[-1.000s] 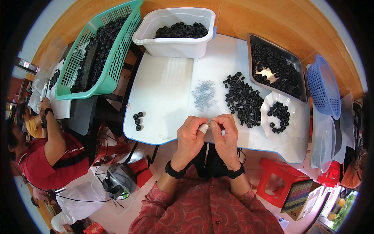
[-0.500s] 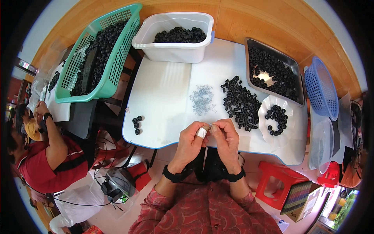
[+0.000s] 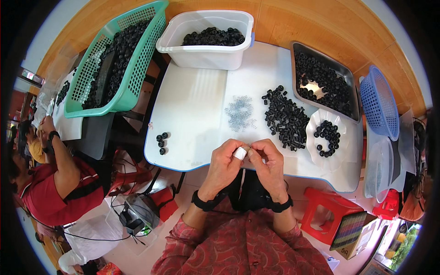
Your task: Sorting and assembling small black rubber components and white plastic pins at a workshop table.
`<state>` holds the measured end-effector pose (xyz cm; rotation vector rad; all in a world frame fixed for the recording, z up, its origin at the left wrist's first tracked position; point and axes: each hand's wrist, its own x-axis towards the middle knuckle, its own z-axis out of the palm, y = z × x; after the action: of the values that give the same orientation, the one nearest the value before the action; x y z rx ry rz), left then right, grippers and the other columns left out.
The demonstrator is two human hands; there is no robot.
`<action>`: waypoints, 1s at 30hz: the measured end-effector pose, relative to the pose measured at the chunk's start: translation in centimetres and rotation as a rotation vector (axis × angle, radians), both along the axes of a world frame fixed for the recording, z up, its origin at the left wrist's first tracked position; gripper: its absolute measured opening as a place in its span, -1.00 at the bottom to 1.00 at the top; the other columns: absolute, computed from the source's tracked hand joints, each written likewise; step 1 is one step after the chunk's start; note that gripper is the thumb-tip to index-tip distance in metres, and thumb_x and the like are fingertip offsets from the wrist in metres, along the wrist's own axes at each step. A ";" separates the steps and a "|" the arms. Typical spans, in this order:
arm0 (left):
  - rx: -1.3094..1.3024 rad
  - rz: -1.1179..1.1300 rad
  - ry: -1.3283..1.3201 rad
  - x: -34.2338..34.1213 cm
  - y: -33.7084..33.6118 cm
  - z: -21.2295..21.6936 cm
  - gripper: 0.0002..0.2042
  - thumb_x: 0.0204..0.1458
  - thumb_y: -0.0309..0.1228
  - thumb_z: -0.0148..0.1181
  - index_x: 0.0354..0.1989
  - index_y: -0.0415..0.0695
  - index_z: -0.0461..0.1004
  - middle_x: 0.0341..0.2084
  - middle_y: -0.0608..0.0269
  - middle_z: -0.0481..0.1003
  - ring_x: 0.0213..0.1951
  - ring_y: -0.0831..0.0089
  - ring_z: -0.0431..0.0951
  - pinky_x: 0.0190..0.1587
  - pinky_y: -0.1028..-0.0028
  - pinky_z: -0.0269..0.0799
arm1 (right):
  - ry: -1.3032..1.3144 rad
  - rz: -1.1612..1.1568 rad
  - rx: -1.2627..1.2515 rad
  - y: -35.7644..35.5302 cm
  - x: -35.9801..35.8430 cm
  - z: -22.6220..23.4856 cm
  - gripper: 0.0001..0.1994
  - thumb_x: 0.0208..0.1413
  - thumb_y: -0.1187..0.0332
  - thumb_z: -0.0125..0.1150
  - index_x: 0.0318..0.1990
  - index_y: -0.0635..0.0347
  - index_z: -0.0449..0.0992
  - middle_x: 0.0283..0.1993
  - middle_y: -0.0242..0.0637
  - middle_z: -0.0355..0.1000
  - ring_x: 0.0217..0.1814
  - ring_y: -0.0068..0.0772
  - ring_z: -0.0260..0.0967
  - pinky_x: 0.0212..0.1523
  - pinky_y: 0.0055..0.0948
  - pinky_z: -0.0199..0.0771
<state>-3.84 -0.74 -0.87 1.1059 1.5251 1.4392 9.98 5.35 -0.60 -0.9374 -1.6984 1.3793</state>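
At the table's front edge, my left hand (image 3: 224, 160) and my right hand (image 3: 268, 165) meet with fingertips pinched together. White tape wraps a digit of the left hand. Whatever lies between the fingertips is too small and covered to make out. Just beyond the hands lies a pile of tiny silvery pieces (image 3: 240, 113), perhaps springs. To its right is a heap of short black cylindrical parts (image 3: 286, 120). Round black parts (image 3: 326, 133) rest on a white scalloped plate (image 3: 316, 158). At the table's left side sit several round black pieces (image 3: 161, 143).
Along the back stand a white tub (image 3: 201, 58) and a metal tray (image 3: 326, 111), both holding black parts. A green basket (image 3: 137, 75) of black parts is at left, a blue basket (image 3: 379, 103) at right. Red stools (image 3: 316, 215) stand below. Another person (image 3: 64, 183) works at left.
My hands stay pinched together, with the fingers shifted slightly. A small silvery bit seen between the fingertips earlier is now covered. The table appears slightly higher in view.
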 end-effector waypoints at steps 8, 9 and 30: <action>-0.101 0.002 -0.136 0.3 0.4 0.1 -0.87 0.30 -0.46 0.07 -0.18 -0.26 0.52 -0.53 0.38 0.51 -0.53 0.69 0.45 -0.50 0.61 0.40 | 0.086 -0.092 -0.041 0.0 -0.4 -0.4 -0.93 0.26 0.52 0.17 -0.18 0.34 0.53 -0.26 -0.33 0.43 -0.34 -0.62 0.41 -0.31 -0.60 0.41; -0.127 0.015 -0.176 0.3 0.5 0.2 -0.86 0.30 -0.46 0.07 -0.17 -0.26 0.52 -0.53 0.38 0.51 -0.53 0.69 0.45 -0.49 0.62 0.40 | 0.083 -0.113 -0.044 -0.1 -0.5 -0.1 -0.92 0.28 0.51 0.16 -0.18 0.34 0.54 -0.26 -0.33 0.42 -0.35 -0.63 0.41 -0.31 -0.60 0.41; -0.179 0.022 -0.530 -0.7 0.3 -0.2 -0.82 0.32 -0.44 0.03 -0.18 -0.25 0.55 -0.50 0.34 0.52 -0.63 0.69 0.40 -0.63 0.66 0.31 | -0.153 -0.144 0.392 0.8 -0.3 -0.2 -0.89 0.18 0.61 0.20 -0.16 0.29 0.53 -0.26 -0.20 0.41 -0.39 -0.37 0.39 -0.40 -0.48 0.38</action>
<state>-4.56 -0.47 -1.06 0.5410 1.2522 1.4331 9.64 6.20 -0.83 -0.9336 -1.8854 0.8560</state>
